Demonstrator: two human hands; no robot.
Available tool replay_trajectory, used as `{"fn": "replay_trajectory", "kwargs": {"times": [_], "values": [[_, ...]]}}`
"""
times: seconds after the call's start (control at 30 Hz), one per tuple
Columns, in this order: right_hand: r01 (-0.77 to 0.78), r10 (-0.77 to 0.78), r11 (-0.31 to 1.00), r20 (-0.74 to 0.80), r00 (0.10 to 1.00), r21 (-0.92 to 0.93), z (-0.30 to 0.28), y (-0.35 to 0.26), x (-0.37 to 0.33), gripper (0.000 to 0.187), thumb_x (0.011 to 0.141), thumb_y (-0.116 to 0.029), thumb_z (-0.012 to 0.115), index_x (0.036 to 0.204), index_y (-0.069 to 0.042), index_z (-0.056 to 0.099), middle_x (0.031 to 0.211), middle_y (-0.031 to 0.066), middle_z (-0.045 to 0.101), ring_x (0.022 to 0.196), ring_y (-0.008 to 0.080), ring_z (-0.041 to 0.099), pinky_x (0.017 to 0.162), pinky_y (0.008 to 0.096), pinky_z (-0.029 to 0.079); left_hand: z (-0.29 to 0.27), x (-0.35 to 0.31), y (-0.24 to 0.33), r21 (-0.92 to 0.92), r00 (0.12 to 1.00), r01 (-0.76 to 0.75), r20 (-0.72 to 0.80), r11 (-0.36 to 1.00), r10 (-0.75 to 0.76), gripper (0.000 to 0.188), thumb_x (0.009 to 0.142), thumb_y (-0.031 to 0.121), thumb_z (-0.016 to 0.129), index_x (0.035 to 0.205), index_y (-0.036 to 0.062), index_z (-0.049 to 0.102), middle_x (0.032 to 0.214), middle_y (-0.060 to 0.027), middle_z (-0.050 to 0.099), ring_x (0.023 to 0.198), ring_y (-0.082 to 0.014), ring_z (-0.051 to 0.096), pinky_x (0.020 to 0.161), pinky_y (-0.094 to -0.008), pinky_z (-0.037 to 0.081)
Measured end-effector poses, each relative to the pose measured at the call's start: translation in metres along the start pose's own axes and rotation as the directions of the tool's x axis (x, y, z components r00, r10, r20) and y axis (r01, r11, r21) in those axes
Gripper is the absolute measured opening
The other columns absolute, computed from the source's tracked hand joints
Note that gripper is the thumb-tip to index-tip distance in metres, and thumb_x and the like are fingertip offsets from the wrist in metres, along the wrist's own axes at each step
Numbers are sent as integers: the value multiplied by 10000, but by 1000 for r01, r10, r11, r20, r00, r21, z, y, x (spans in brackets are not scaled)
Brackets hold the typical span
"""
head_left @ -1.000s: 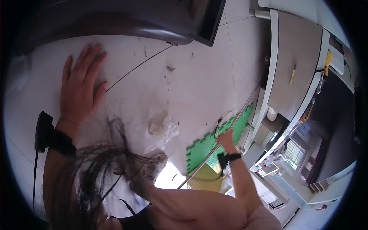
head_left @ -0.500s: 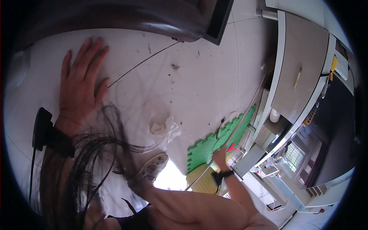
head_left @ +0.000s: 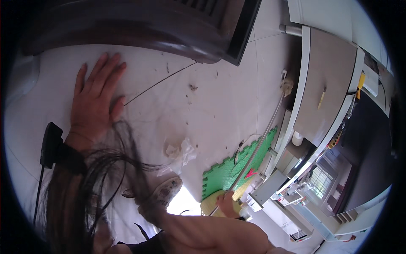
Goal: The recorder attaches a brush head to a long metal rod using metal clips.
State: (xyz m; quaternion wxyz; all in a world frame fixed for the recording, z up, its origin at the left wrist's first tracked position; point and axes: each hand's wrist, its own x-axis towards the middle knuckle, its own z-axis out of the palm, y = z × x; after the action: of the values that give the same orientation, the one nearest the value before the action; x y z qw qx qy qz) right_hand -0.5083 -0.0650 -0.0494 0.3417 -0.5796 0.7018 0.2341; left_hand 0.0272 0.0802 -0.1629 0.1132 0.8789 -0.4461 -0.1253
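My left hand [head_left: 94, 99] lies flat on the pale tiled floor [head_left: 224, 99], fingers stretched toward the dark brown furniture [head_left: 139, 36]. A black strap with a small black device [head_left: 51, 144] and cable is at that wrist. My right hand [head_left: 227, 204] is closed round a long thin pole [head_left: 259, 152], low beside the green foam mat [head_left: 241, 163]. The pole slants away to the base of the cabinet, where a greyish-brown clump [head_left: 287, 86] sits at its far end. Long dark hair hangs across my left forearm.
Bits of dirt [head_left: 193, 87] and crumpled white tissue [head_left: 184, 152] lie on the floor. A low cabinet with a taupe drawer [head_left: 325, 80] runs along the right, below a large dark screen [head_left: 363, 144]. My patterned shoe [head_left: 167, 190] is near the tissue.
My right hand has drawn back toward me along with the pole. The clump at its far end now shows out beside the cabinet base. My left hand stays flat on the floor.
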Motion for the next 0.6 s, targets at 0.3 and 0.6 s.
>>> {"fn": "replay_trajectory", "kwargs": {"times": [0.3, 0.6], "values": [[198, -306, 806, -106, 946, -557, -96, 72, 135, 545, 763, -80, 529, 1162, 134, 226, 841, 304, 512, 762, 450, 524, 759, 481, 419, 6, 16, 15, -58, 999, -18, -35, 998, 16, 548, 801, 276, 509, 1313, 144, 364, 1393, -25, 304, 1308, -201, 256, 1081, -466, 143], [313, -319, 945, -68, 945, -91, -86, -122, 226, 179, 797, -117, 540, 942, -35, 475, 724, 134, 585, 668, 250, 588, 592, 467, 456, 14, 3, 11, -69, 1000, -11, -19, 998, 10, 544, 801, 291, 501, 1310, 151, 370, 1391, -16, 310, 1306, -195, 262, 1082, -459, 148]]}}
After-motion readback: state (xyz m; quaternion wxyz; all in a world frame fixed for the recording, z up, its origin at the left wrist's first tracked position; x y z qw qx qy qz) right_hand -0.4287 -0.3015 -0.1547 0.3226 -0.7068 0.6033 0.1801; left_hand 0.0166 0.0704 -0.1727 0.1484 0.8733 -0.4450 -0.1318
